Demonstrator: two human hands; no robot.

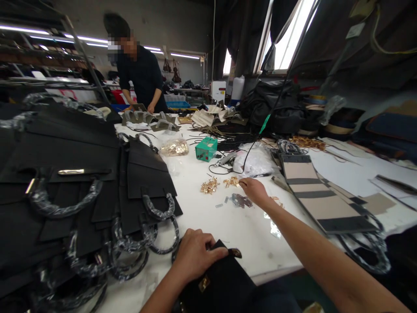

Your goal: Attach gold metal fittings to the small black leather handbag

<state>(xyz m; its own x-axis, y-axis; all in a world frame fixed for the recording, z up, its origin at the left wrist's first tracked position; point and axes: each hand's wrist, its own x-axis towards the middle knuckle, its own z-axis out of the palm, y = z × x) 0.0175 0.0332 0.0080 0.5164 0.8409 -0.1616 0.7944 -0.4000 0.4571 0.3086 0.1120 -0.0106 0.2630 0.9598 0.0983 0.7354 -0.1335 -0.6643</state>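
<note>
While the left hand [195, 254] grips the black bag piece [224, 278] tight at the table [228, 226] edge, the right hand [256, 191] rests by the gold clips [209, 186]; I cannot tell if it pinches one. A bump could scatter them.

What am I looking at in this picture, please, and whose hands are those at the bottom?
There is no machine here. A camera worn on a person's head looks forward and down, so both arms are that person's own. The left hand grips a black leather piece at the near edge of the white table. The right hand reaches out to small gold fittings; whether it has picked any up is unclear. Black bag panels with wrapped handles are stacked on the left. A striped panel lies on the right, and a green box sits further back. A co-worker stands at the far end.
</note>
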